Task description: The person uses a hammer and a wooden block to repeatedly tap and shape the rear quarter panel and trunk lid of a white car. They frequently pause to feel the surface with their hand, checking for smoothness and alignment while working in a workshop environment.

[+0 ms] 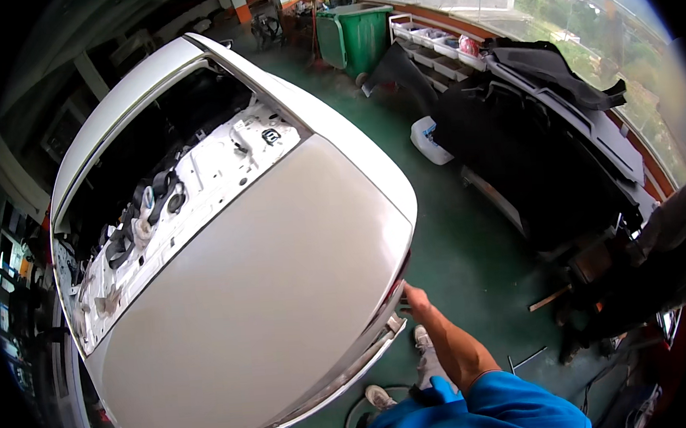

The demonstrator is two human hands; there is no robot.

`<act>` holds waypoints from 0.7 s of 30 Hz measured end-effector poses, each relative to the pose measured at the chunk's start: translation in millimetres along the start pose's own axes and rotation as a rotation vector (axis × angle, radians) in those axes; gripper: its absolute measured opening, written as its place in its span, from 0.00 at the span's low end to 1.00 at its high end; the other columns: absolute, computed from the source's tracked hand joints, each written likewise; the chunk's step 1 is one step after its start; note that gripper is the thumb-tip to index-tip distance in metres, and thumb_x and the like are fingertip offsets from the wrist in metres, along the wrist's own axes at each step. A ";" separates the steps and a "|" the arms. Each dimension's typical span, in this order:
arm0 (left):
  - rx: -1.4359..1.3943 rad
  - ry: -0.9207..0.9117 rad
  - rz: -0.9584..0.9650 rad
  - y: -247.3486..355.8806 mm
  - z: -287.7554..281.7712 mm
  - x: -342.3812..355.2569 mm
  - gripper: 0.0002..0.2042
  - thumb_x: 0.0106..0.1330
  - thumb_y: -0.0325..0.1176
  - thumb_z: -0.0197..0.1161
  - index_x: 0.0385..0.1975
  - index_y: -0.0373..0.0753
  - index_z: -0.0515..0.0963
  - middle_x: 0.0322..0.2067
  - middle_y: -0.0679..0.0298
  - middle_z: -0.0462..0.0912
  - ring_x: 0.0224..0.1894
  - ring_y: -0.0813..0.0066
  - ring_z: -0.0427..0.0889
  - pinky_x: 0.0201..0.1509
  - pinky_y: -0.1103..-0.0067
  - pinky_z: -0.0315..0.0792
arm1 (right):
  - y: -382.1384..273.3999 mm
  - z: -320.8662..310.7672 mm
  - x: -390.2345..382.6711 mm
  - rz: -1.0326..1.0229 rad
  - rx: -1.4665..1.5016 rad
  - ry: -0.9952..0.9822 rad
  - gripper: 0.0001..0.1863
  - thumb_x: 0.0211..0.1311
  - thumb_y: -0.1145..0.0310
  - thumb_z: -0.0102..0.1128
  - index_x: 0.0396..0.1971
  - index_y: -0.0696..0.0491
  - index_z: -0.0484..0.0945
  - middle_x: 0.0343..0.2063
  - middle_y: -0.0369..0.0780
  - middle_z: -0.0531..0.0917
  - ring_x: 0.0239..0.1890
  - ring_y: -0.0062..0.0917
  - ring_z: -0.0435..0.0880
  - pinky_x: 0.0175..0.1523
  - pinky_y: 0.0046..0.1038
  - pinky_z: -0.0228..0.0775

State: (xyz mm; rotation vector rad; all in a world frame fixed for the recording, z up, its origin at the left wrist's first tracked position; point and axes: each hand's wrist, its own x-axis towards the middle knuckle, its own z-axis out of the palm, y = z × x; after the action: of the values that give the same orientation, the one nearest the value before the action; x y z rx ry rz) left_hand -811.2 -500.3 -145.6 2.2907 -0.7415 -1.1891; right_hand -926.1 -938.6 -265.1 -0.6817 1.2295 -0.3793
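A white car point(250, 244) stands in front of me with its rear end nearest. Its closed trunk lid point(261, 291) has a dull, beige-grey finish. At the car's rear right corner, my right hand point(416, 300) is up against the edge beside a red tail light point(394, 290). The fingers are small and partly hidden at that edge, so their grip does not show clearly. Below the lid, the rear end looks partly stripped, with a white strip point(369, 355) along it. My left hand is out of view.
The car's bare white rear shelf point(219, 155) holds dark belts. To the right, black trim panels point(514, 154) are piled by the windows. A green bin point(358, 38) and shelves of trays point(434, 44) stand farther back. A metal bar point(528, 358) and a hose point(353, 420) lie on the green floor.
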 end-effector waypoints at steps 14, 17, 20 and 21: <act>-0.003 0.067 -0.334 104.6 82.2 -39.2 0.43 0.46 0.38 0.79 0.65 0.37 0.67 0.58 0.50 0.77 0.62 0.48 0.75 0.65 0.61 0.72 | 35.5 3.5 27.6 0.349 0.119 -0.206 0.15 0.70 0.59 0.54 0.44 0.54 0.82 0.42 0.41 0.87 0.43 0.31 0.85 0.50 0.38 0.78; -0.022 0.079 -0.372 119.4 98.1 -42.0 0.43 0.45 0.37 0.79 0.65 0.37 0.67 0.58 0.50 0.77 0.62 0.48 0.74 0.65 0.61 0.72 | 23.7 4.3 20.9 0.368 0.237 -0.261 0.16 0.69 0.56 0.56 0.45 0.51 0.82 0.43 0.38 0.86 0.45 0.30 0.84 0.53 0.39 0.76; -0.028 0.075 -0.385 130.3 105.7 -43.7 0.43 0.45 0.37 0.79 0.65 0.37 0.67 0.58 0.50 0.77 0.62 0.48 0.74 0.65 0.61 0.72 | 28.3 2.2 18.4 0.357 0.310 -0.297 0.15 0.67 0.52 0.58 0.44 0.46 0.81 0.40 0.35 0.84 0.46 0.25 0.81 0.50 0.38 0.76; -0.029 0.075 -0.388 133.3 106.5 -41.8 0.43 0.45 0.37 0.79 0.65 0.37 0.67 0.58 0.50 0.77 0.62 0.48 0.74 0.65 0.61 0.71 | 29.1 5.9 17.5 0.370 0.333 -0.249 0.16 0.67 0.52 0.56 0.45 0.47 0.81 0.44 0.36 0.83 0.48 0.25 0.80 0.51 0.40 0.76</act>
State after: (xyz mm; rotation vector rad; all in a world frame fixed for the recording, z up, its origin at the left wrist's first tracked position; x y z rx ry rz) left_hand -954.3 -589.2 -95.6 2.5116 -0.2537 -1.2544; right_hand -917.8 -925.9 -296.1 -0.2003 0.9980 -0.1768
